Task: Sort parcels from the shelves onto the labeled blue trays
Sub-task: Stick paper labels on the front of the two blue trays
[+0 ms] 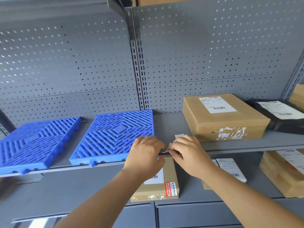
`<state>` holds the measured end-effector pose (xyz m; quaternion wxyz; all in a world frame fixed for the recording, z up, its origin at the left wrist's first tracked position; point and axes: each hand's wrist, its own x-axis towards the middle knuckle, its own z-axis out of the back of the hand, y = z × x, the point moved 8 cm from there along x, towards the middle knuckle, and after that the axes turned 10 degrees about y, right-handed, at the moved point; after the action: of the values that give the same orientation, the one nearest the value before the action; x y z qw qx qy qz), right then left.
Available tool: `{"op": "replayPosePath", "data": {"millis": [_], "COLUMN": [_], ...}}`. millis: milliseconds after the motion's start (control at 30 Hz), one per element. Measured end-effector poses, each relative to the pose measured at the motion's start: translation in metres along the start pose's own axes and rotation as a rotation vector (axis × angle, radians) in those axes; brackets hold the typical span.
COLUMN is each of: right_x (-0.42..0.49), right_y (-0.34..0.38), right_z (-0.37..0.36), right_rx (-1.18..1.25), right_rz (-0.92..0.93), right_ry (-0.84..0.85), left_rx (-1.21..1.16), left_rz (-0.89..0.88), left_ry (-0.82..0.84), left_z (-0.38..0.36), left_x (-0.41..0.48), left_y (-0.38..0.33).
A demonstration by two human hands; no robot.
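Right now my left hand (144, 155) and right hand (189, 155) meet at centre frame, each pinching an end of a small paper slip (167, 148) at the shelf lip (230, 150). I judge this is to set it flat as a tag beside the nearer blue tray (115, 135); a second blue tray (36, 142) lies at the left. The parcels sit untouched: a brown parcel (225, 117) and black mailer (279, 116) at right carry barcoded labels too small to read, and a lower parcel (158, 190) shows a red sticker (171, 189) with Chinese print I cannot decipher.
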<state>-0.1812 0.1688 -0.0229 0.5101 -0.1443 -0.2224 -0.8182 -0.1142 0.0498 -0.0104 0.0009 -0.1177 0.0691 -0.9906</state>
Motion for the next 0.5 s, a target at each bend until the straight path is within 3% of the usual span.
{"op": "replayPosePath", "data": {"millis": [267, 500], "right_x": [0.033, 0.066], "right_y": [0.018, 0.038], "right_z": [0.014, 0.001], "right_rx": [0.126, 0.168], "right_rz": [-0.025, -0.033], "right_ry": [0.004, 0.020], "left_rx": [-0.032, -0.199], "left_rz": [0.048, 0.182], "left_ry": [-0.239, -0.336], "left_z": [0.034, 0.061], "left_x": [-0.008, -0.028], "left_y": [0.021, 0.073]}}
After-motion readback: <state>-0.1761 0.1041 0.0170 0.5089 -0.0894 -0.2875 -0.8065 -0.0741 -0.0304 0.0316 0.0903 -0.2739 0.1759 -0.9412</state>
